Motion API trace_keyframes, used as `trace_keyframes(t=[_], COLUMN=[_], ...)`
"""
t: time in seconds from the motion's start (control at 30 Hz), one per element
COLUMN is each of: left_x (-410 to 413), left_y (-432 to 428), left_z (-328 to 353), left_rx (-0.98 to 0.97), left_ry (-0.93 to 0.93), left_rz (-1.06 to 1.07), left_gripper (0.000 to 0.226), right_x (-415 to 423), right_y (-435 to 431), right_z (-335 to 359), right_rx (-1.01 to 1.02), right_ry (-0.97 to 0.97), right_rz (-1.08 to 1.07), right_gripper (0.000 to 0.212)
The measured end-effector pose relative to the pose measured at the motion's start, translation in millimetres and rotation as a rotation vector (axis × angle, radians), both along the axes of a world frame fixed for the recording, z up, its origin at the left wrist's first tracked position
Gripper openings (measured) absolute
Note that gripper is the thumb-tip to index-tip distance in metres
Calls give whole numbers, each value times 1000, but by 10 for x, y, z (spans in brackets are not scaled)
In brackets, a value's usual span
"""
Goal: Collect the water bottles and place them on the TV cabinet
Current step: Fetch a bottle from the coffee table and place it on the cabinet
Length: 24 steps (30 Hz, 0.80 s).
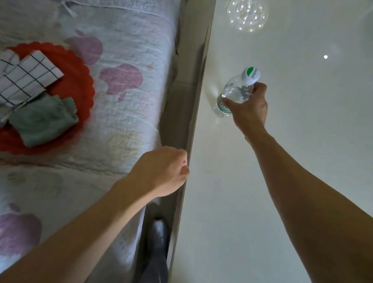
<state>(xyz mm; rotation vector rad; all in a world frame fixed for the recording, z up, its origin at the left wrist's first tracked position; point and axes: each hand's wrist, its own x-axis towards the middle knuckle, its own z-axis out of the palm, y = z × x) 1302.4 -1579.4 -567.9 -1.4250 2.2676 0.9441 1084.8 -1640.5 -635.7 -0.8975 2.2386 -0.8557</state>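
My right hand (pixel 248 109) is extended forward on a straight arm. Its fingers and thumb are wrapped round the upper body of the water bottle (pixel 234 92), just below the white cap (pixel 251 75). The bottle leans with its cap away from me. Whether its base touches the bench (pixel 293 176) I cannot tell. My left hand (pixel 161 168) is curled into a fist, holds nothing, and sits at the bench's left edge. The bench top is white and glossy. The bottle is near its left edge, and the wide top extends to the right. Across a narrow gap lies a quilted cover (pixel 124 29) carrying a red tray (pixel 78 59) with folded checked cloths (pixel 23 78) and a green cloth (pixel 43 120).
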Motion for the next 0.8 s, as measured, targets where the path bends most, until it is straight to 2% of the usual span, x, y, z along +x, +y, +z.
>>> trace_keyframes(t=[0.1, 0.3, 0.47, 0.67, 0.8], left_x=[62, 150, 171, 81, -35], left_y=[-53, 82, 337, 848, 1228], left_z=[111, 511, 945, 1445, 1683], left_rx=[-12, 128, 419, 642, 715], left_ry=[26, 180, 458, 672, 788], left_rz=[52, 171, 637, 876, 997], left_gripper=[21, 20, 18, 21, 19], right_x=[72, 161, 266, 497, 569], right_y=[178, 774, 1350, 1994, 2391], right_z=[167, 930, 1793, 2766, 3221], right_rx=[25, 43, 59, 29, -27], right_ry=[16, 78, 59, 84, 70], right_rz=[24, 211, 246, 250, 258], right_gripper=[75, 74, 74, 76, 76])
